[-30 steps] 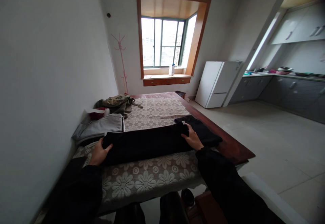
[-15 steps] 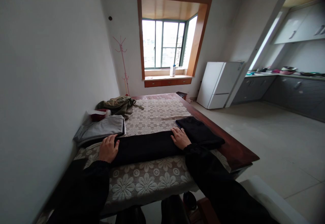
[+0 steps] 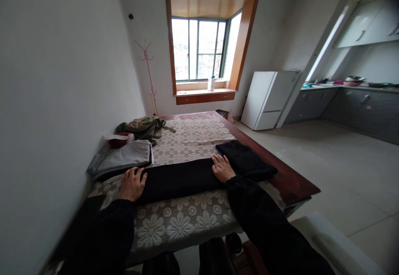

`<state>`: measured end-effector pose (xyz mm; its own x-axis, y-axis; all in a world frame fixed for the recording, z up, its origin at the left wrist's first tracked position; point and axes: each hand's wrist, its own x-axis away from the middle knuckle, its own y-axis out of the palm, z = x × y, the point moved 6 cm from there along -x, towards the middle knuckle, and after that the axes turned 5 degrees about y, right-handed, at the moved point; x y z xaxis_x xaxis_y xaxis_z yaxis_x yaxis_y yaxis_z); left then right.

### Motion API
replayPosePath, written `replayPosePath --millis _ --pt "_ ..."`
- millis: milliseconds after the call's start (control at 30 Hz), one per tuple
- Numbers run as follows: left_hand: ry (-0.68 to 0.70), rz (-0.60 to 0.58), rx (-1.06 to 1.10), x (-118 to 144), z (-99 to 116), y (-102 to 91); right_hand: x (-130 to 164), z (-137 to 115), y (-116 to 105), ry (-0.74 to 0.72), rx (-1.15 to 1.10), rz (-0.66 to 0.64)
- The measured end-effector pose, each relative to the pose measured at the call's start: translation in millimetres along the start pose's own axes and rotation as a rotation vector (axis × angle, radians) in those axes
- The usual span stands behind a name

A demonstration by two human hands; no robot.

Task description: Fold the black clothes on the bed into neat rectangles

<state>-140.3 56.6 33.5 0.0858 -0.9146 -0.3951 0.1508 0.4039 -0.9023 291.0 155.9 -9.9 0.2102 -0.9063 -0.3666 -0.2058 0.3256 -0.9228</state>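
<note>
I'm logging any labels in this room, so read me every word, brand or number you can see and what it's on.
No text can be read anywhere in this view.
Bottle on the window sill: any label is too small and blurred to read.
White fridge: no legible brand mark.
Black garment under the left hand and right hand: no tag or print visible.

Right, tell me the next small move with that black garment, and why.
Probably fold the left end over toward the right. Both the left hand and right hand lie flat on the black garment, which is a long narrow strip across the lace tablecloth.
</note>
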Motion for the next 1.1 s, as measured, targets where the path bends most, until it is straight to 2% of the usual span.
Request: replayPosePath --millis 167,367,533,700,833,1000,1100 --pt "-0.018 -0.025 0.027 1.0 -0.7 3.0 2.5 -1.6 2.9 -0.021 0.022 -0.014" --pt "0.06 0.118 0.046 1.5 1.8 -6.6 1.3 -1.5 -1.6 -0.014 0.006 -0.016" --pt "0.137 0.103 0.088 0.7 5.2 -7.7 0.2 -1.6 -10.4 0.008 -0.018 0.024" --pt "0.108 0.089 0.065 1.4 4.0 -5.2 1.9 -4.5 -24.4 0.011 -0.056 0.097" --pt "0.028 0.063 0.019 1.8 -0.4 -2.6 4.6 -10.0 -38.5 -0.015 -0.083 0.144" --pt "0.086 0.128 0.014 1.5 2.3 -8.5 6.5 -15.2 -49.0 -0.068 -0.071 0.191" --pt "0.128 0.145 0.045 2.1 4.4 -10.5 6.9 -13.4 -50.4 -0.051 -0.058 0.213"
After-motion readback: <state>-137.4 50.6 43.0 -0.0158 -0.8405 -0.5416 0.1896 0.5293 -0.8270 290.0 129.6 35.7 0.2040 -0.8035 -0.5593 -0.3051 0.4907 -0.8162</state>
